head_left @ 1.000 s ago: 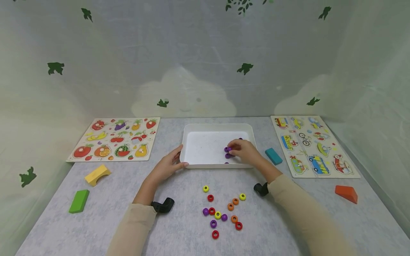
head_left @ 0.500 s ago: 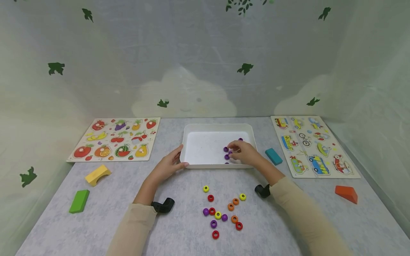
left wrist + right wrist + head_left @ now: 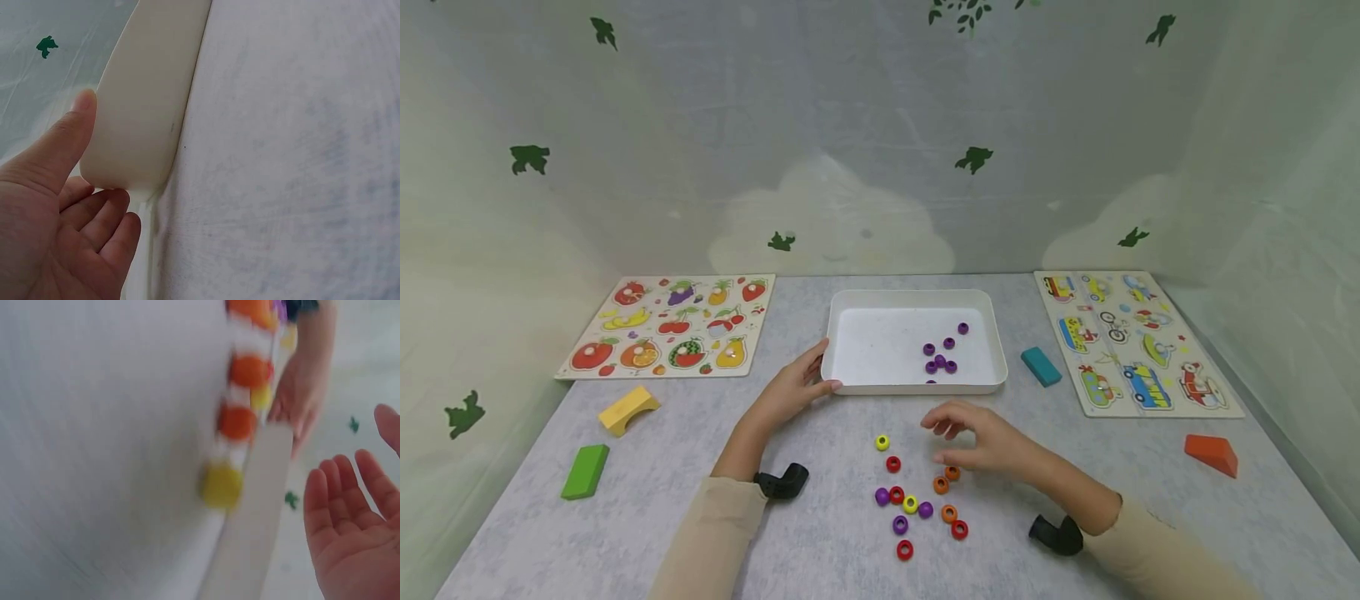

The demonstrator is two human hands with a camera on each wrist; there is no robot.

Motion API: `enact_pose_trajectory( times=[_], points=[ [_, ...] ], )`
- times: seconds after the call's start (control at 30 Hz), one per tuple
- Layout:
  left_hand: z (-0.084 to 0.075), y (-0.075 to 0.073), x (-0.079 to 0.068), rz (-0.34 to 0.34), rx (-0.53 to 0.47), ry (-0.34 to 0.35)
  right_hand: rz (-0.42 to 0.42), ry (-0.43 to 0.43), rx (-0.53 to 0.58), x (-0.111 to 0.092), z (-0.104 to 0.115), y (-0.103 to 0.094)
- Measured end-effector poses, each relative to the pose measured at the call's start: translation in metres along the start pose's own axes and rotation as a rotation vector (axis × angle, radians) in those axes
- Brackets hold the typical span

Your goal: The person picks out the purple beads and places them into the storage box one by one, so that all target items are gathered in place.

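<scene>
A white tray (image 3: pixel 880 346) holds several purple beads (image 3: pixel 941 361) in its right half. My left hand (image 3: pixel 793 387) grips the tray's near left corner, thumb along the front wall and fingers bent round the side. In the left wrist view, the thumb and curled fingertips meet the pale tray wall (image 3: pixel 147 94). My right hand (image 3: pixel 988 437) hovers between tray and loose beads, fingers spread and nothing in them. Below it lie orange beads (image 3: pixel 941 485); a yellow bead (image 3: pixel 221 486) shows in the right wrist view. Nearby are red beads (image 3: pixel 892 464) and purple beads (image 3: pixel 900 525).
A fruit puzzle board (image 3: pixel 666 327) lies at left, a vehicle puzzle board (image 3: pixel 1135 343) at right. Around them sit a yellow arch block (image 3: pixel 628 408), a green block (image 3: pixel 585 472), a teal block (image 3: pixel 1041 367) and an orange block (image 3: pixel 1212 454). A pale curtain (image 3: pixel 880 150) stands behind.
My right hand has let go of a purple bead in the tray and moved out toward me, over the loose beads, its fingers spreading. The left hand and tray have stayed in place.
</scene>
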State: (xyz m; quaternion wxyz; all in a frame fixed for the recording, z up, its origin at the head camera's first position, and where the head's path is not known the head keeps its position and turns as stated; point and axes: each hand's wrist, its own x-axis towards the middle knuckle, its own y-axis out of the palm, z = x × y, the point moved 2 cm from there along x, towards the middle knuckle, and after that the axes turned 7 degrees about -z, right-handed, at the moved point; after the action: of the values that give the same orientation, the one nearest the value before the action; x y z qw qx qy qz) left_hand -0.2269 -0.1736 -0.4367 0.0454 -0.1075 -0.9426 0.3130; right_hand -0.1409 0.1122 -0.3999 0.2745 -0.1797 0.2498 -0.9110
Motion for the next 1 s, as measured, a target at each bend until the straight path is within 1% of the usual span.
enact_pose_trajectory(
  times=[0.13,0.23,0.37,0.47,0.6,0.67,0.73,0.8,0.87,0.93,1.0],
  points=[
    [-0.001,0.0,0.0,-0.001,-0.007,0.003,0.124,0.038,0.03,-0.018,0.004,0.021],
    [-0.001,0.0,0.0,-0.002,-0.01,0.006,0.205,0.052,0.039,-0.027,0.003,0.033],
    [0.0,0.0,0.0,-0.003,-0.011,0.004,0.257,0.038,0.005,-0.03,0.003,0.042],
    [0.001,0.0,0.0,-0.002,-0.008,0.001,0.274,-0.007,-0.072,-0.03,0.004,0.044],
    [0.001,0.0,0.0,-0.002,-0.007,-0.002,0.271,-0.069,-0.189,-0.031,0.006,0.046],
    [0.001,0.0,0.0,-0.003,-0.004,0.0,0.264,-0.072,-0.224,-0.031,0.007,0.046],
    [0.001,0.0,0.0,-0.002,-0.002,0.002,0.262,-0.057,-0.226,-0.03,0.009,0.046],
    [-0.001,-0.001,-0.001,0.003,0.001,0.007,0.252,-0.029,-0.203,-0.028,0.01,0.044],
    [-0.006,-0.002,-0.003,0.008,-0.007,0.007,0.22,-0.002,-0.164,-0.025,0.011,0.04],
    [-0.013,-0.003,-0.006,0.013,-0.021,0.008,0.159,0.031,-0.097,-0.018,0.01,0.031],
    [-0.022,-0.005,-0.01,0.013,-0.032,0.011,0.066,0.058,-0.018,-0.009,0.007,0.02]
  ],
)
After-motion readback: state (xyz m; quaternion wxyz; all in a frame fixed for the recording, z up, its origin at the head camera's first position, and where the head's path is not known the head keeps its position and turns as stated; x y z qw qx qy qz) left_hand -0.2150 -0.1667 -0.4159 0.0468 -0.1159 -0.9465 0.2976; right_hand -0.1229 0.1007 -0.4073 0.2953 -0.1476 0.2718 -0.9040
